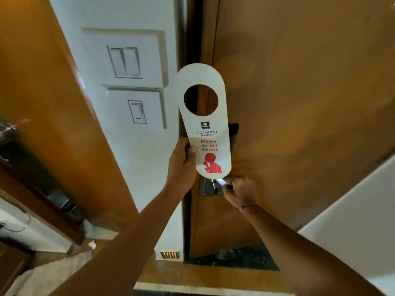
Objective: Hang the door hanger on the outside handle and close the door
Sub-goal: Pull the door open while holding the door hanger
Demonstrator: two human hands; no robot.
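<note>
A white door hanger (203, 116) with a round hole and red "Please do not disturb" print is held upright in front of the door's edge. My left hand (182, 161) grips its lower left side, thumb on the front. My right hand (239, 191) is closed around the metal door handle (221, 182) on its steel plate (208, 188), just below the hanger's bottom end. The brown wooden door (299, 103) fills the right side and stands slightly ajar at the frame, with dark floor showing under its lower edge.
A white wall (145, 157) with two switch plates (128, 60) lies left of the door frame. A brown wooden panel (53, 103) stands at far left with a shelf below it. A white surface (352, 221) is at lower right.
</note>
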